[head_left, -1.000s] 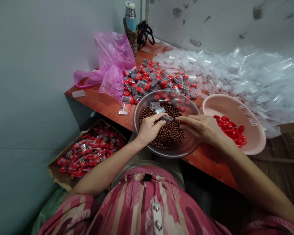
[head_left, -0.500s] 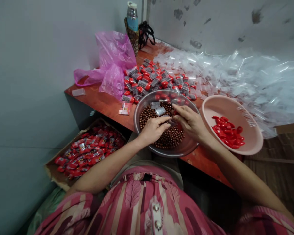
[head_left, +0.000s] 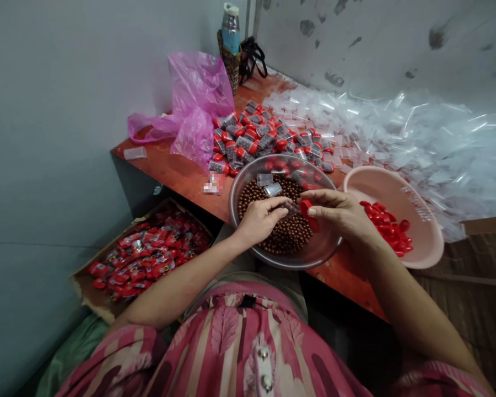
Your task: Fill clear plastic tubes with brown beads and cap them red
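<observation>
Over a metal bowl point(head_left: 326, 251) my left hand point(head_left: 259, 220) pinches a small clear plastic tube point(head_left: 290, 207), its inside dark. My right hand point(head_left: 343, 212) grips a red plastic cap point(head_left: 308, 215) between thumb and fingers, close to the tube's end. Beneath both hands lie many brown beads point(head_left: 287, 234) in the bowl. Two clear tubes point(head_left: 268, 184) rest on the beads near the far side. To the right, a pink basin point(head_left: 432, 242) contains loose red caps point(head_left: 391, 229).
Behind the bowl are piled red-capped tubes point(head_left: 264, 135). Clear plastic tubes point(head_left: 430, 143) cover the table's right side. A pink plastic bag point(head_left: 200, 94) and a flask point(head_left: 230, 33) stand by the wall. Lower left sits a cardboard box point(head_left: 95, 298) of red packets point(head_left: 149, 251).
My right hand has drawn slightly right, and the red cap now shows in its fingers. My left hand keeps its pinch on the tube. The view has shifted a little.
</observation>
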